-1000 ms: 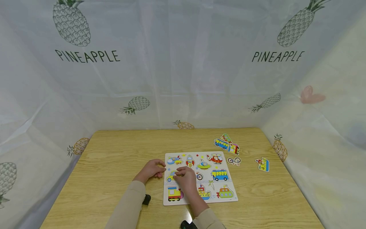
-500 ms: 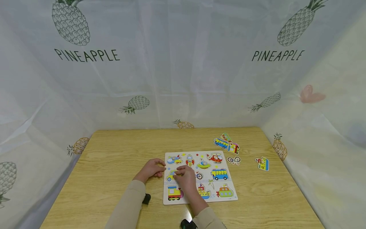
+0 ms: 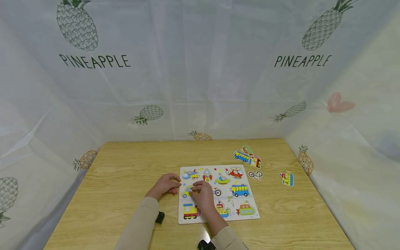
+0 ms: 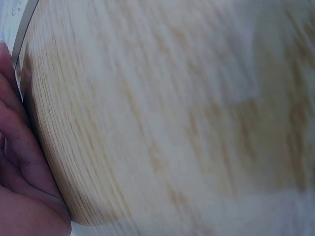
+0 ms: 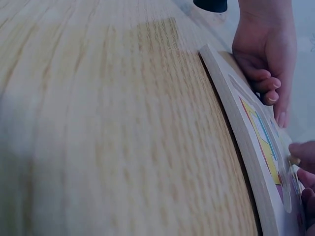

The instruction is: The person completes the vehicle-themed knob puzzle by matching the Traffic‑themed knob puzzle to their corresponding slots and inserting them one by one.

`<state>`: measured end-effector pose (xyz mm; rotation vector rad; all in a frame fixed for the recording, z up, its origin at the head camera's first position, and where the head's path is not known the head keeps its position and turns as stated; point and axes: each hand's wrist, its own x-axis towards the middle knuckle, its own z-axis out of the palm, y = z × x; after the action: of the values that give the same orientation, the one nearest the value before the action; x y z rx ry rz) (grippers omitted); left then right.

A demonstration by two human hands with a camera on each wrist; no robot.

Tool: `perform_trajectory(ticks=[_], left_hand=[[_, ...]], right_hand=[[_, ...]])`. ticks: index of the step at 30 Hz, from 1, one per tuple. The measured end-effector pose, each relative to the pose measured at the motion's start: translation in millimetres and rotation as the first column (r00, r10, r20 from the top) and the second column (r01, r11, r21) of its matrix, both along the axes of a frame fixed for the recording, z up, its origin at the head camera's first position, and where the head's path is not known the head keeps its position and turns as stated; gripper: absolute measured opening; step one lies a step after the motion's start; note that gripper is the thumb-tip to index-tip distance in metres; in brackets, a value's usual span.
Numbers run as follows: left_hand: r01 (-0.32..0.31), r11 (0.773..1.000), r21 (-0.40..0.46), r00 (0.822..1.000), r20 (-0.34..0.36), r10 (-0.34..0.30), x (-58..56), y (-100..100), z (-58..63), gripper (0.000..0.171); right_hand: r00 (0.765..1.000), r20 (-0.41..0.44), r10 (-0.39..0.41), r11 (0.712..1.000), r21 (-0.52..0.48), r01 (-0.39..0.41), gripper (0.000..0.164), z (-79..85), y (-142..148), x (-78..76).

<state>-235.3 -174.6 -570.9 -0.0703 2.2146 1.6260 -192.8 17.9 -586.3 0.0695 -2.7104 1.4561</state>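
Observation:
A wooden peg puzzle board point(image 3: 206, 201) printed with vehicles lies flat on the table. My right hand point(image 3: 203, 198) is over its left-middle part, thumb and fingertips pinching the small knob point(image 5: 294, 161) of the yellow-green car puzzle piece point(image 3: 185, 193), partly hidden under the fingers. My left hand point(image 3: 165, 184) rests by the board's left edge, its fingertips touching that edge and the other fingers loosely bent. Along the top row sit an airplane piece point(image 3: 190, 174), a rocket piece point(image 3: 207, 175), a flying saucer piece point(image 3: 222, 179) and a helicopter piece point(image 3: 234, 172).
Loose pieces lie right of the board: a submarine point(image 3: 247, 150), a bus point(image 3: 241, 156) and a train point(image 3: 255, 162) close together, a bicycle point(image 3: 255, 175) nearer, a boat point(image 3: 286, 178) farther right. The wooden table point(image 3: 131, 156) is walled by a pineapple-print curtain point(image 3: 200, 86).

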Motion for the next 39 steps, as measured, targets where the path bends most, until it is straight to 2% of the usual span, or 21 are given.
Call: perform_trajectory(ticks=[12, 14, 18, 20, 22, 26, 31, 35, 38, 39], left_hand=[[0.012, 1.000, 0.026, 1.000, -0.010, -0.012, -1.4, -1.0, -3.9, 0.018], [0.013, 1.000, 0.015, 1.000, -0.016, -0.013, -0.9, -1.0, -4.0, 0.018], [0.009, 1.000, -0.001, 1.000, -0.007, -0.009, -1.1, -1.1, -5.5, 0.019], [0.007, 1.000, -0.001, 1.000, 0.000, -0.007, -2.0, -1.5, -7.1, 0.019], [0.004, 1.000, 0.006, 1.000, 0.003, -0.004, -2.9, -2.1, -8.0, 0.018], [0.010, 1.000, 0.010, 1.000, 0.004, -0.010, -3.9, -2.7, -8.3, 0.018], [0.011, 1.000, 0.015, 1.000, 0.002, -0.011, -4.9, -1.3, -7.8, 0.020], [0.005, 1.000, 0.013, 1.000, -0.003, -0.005, -5.0, -0.4, -7.0, 0.020], [-0.001, 1.000, 0.004, 1.000, 0.005, 0.001, -4.3, -0.2, -6.5, 0.019], [0.000, 1.000, 0.001, 1.000, 0.006, 0.000, -4.0, -0.1, -6.4, 0.019]], right_hand=[[0.994, -0.061, 0.094, 0.993, -0.071, -0.098, 0.023, -8.9, 13.2, 1.7], [0.991, -0.060, 0.121, 0.983, -0.133, -0.128, 0.025, -7.7, 17.3, 3.1], [0.981, -0.053, 0.184, 0.946, -0.263, -0.192, 0.028, 0.2, 30.0, 5.1], [0.980, -0.041, 0.192, 0.934, -0.300, -0.196, 0.029, 3.8, 38.5, 4.3], [0.985, -0.023, 0.173, 0.935, -0.312, -0.171, 0.030, 6.5, 47.9, 2.6], [0.995, 0.042, 0.095, 0.937, -0.341, -0.075, 0.030, 9.8, 67.7, -0.4], [0.993, 0.115, 0.013, 0.931, -0.365, 0.030, 0.030, 13.7, 94.8, -1.9], [0.992, 0.123, -0.026, 0.930, -0.361, 0.069, 0.032, 22.2, 116.2, -1.1], [0.991, 0.120, -0.055, 0.929, -0.359, 0.095, 0.033, 23.2, 130.8, -2.0], [0.990, 0.121, -0.072, 0.928, -0.355, 0.111, 0.034, 18.5, 136.0, -4.0]])
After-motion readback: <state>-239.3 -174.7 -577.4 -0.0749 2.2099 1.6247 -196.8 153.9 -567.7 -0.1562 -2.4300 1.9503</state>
